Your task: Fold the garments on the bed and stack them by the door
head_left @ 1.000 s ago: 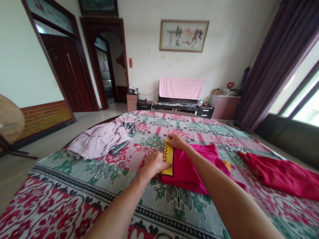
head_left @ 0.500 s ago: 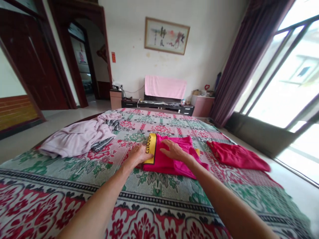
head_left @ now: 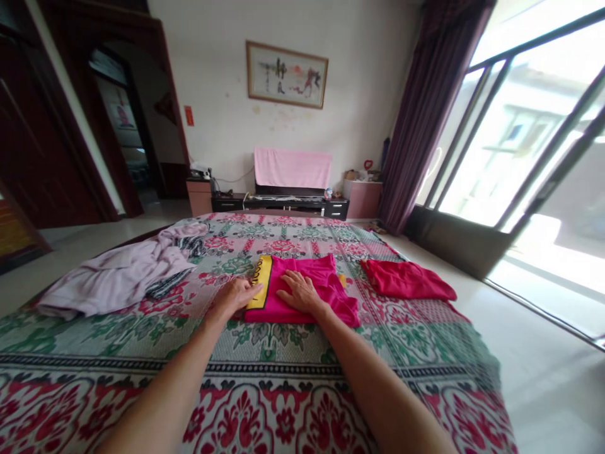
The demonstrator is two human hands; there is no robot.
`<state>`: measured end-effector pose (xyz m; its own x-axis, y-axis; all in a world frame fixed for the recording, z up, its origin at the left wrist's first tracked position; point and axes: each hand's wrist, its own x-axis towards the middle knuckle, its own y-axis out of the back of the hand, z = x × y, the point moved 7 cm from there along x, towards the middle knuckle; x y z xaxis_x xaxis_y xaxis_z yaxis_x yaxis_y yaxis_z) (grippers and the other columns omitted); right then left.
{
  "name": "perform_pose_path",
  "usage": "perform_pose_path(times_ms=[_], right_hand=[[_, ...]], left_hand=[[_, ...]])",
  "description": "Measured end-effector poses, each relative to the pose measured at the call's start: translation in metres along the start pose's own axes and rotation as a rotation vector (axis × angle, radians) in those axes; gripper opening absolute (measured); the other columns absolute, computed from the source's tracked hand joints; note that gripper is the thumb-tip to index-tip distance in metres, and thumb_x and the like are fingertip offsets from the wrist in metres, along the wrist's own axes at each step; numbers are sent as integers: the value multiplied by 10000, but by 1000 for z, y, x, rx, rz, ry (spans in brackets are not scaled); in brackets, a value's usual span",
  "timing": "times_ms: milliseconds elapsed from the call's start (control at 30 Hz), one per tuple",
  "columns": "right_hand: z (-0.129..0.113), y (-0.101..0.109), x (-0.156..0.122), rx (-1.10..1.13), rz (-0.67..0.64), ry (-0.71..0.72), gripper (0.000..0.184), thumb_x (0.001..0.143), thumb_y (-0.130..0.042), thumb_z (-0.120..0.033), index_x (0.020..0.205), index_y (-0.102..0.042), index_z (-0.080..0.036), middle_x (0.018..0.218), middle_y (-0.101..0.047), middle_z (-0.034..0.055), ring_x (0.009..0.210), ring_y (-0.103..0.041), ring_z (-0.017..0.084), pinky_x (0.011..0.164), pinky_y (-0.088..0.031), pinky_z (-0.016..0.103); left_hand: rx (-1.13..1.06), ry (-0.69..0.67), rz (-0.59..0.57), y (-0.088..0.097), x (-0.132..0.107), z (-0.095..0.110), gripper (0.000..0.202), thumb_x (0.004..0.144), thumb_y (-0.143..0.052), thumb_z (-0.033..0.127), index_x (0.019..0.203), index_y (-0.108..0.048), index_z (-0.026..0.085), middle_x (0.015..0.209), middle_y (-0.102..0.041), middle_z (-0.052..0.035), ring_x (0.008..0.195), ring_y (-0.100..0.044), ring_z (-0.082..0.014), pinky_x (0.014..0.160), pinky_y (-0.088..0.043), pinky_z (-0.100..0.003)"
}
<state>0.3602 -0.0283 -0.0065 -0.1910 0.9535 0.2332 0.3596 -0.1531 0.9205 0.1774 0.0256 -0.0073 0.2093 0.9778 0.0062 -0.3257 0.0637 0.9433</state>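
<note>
A bright pink garment, perhaps a shirt [head_left: 326,284], lies folded on the patterned bedspread [head_left: 265,347]. Its left end shows a yellow panel with dark lettering. My left hand [head_left: 236,295] has its fingers closed on that yellow edge, the thumb on top and the other fingertips partly hidden. Flat on the middle of the pink cloth rests my right hand [head_left: 300,292], open with fingers apart. A bit of yellow shows at the cloth's right side.
A folded red garment [head_left: 409,280] lies to the right on the bed. At the left is a heap of pale pink clothing [head_left: 118,271] with black-and-white cloth. Beyond the bed stand a low cabinet [head_left: 283,203] and a screen under a pink towel [head_left: 293,167].
My right hand has lowered and spread flat onto the pink shirt. The left hand keeps to the yellow edge. The view has turned to the right, so the room appears shifted left.
</note>
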Motion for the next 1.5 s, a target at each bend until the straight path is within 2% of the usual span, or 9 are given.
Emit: perform_pose_path(times_ms=[200, 400, 533, 700, 867, 1100, 1267, 1400, 1500], right_hand=[[6, 5, 3, 54, 80, -43, 491, 895, -479, -463, 1332, -482, -239, 1454, -431, 89, 1335, -357, 245, 1070, -260, 510], [-4, 18, 40, -3, 55, 0, 463, 917, -413, -351, 1367, -440, -243, 1497, -369, 85, 1349, -332, 255, 1059, -253, 571], [0, 1, 63, -44, -46, -27, 475, 914, -410, -378, 1372, -432, -256, 1507, -356, 70, 1361, -310, 253, 1061, -249, 582], [14, -15, 69, -27, -49, -56, 488, 921, -387, -456, 1362, -440, -253, 1499, -372, 60, 1366, -308, 263, 1059, -244, 601], [30, 13, 55, 6, 54, -80, 409, 904, -431, -357, 1280, -529, -229, 1373, -527, 76, 1225, -495, 242, 1000, -387, 441], [86, 61, -6, -113, 236, -342, 370, 826, -496, -241, 1172, -621, -192, 1252, -617, 94, 1133, -567, 242, 964, -414, 375], [125, 63, -32, -93, 241, -541, 406, 827, -481, -258, 1195, -619, -155, 1149, -662, 116, 1037, -619, 216, 907, -441, 295], [128, 60, -33, -128, 195, -544, 383, 812, -491, -258, 1150, -641, -158, 1093, -677, 111, 991, -634, 209, 881, -440, 269], [129, 63, -34, -135, 204, -559, 434, 792, -493, -245, 1188, -624, -128, 1097, -676, 135, 1003, -634, 221, 874, -443, 265]], left_hand=[[-62, 64, 200, 5, -14, -3, 374, 844, -456, 513, 903, -699, 236, 872, -733, -59, 820, -658, -205, 639, -393, -253], [-114, -27, 271, 8, -20, 4, 332, 845, -517, 409, 1097, -667, 253, 910, -731, -33, 865, -661, -181, 714, -424, -247], [-79, -62, 265, 5, -19, 6, 303, 846, -523, 384, 1060, -688, 248, 921, -723, -36, 861, -654, -171, 720, -424, -248], [-68, -71, 277, 2, -18, 6, 313, 835, -538, 386, 1076, -673, 239, 881, -715, -33, 820, -653, -170, 686, -421, -249], [-122, -25, 257, 3, -19, 3, 360, 832, -529, 406, 1137, -633, 245, 880, -720, -28, 817, -659, -187, 688, -428, -264], [-133, 2, 284, 6, -19, 0, 352, 849, -485, 410, 1099, -646, 223, 903, -726, -43, 867, -659, -202, 746, -445, -274], [-89, -1, 256, 6, -20, 3, 365, 853, -464, 396, 1125, -640, 228, 947, -729, -50, 892, -662, -204, 751, -453, -272], [-15, 12, 196, 4, -19, 8, 443, 832, -466, 416, 1197, -605, 208, 998, -721, -89, 928, -662, -236, 762, -455, -295], [26, 52, 124, 3, -17, 10, 433, 808, -472, 403, 1140, -633, 177, 1008, -714, -132, 935, -663, -263, 735, -454, -302]])
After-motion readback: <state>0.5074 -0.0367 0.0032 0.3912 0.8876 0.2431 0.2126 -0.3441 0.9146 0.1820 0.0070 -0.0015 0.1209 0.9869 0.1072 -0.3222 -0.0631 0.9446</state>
